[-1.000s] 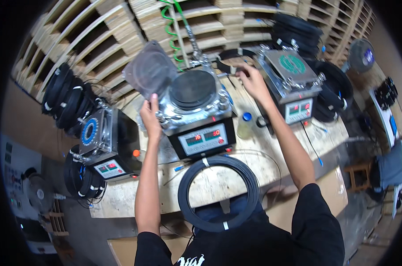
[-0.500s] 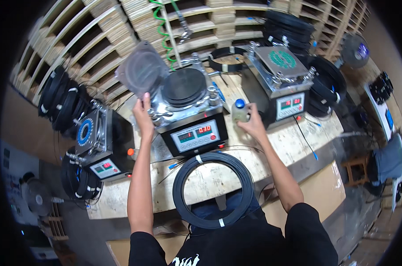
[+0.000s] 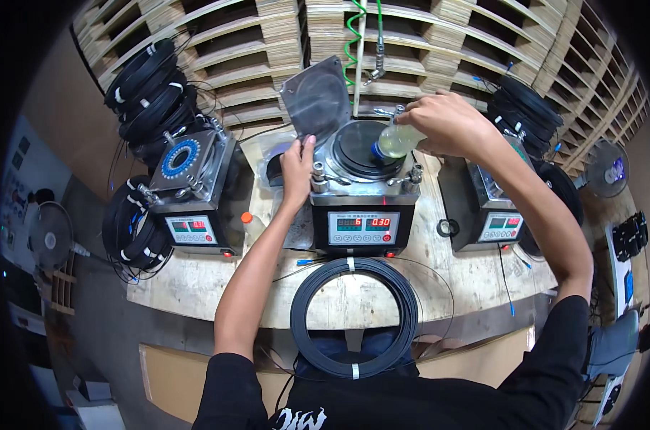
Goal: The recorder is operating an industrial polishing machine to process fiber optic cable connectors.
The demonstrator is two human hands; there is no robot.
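My right hand grips a clear plastic bottle, tipped with its blue cap down at the right part of a round black disc. Pale liquid shows in the bottle. The disc sits on top of a metal polishing machine with a lit red display. At the machine's left, my left hand is closed on the lower corner of a greyish square plate, which stands tilted up behind the disc. A black cable coil with white ties lies against the table's front edge, before my body.
Similar machines stand left and right. An orange-capped bottle is beside the left one. Stacked cable coils rise at the back left. Wooden pallets line the back; a green coiled hose hangs there.
My right hand has lifted the bottle from the table, brought it over the disc and turned it cap down. The plate in my left hand has moved nearer the disc. My view has shifted.
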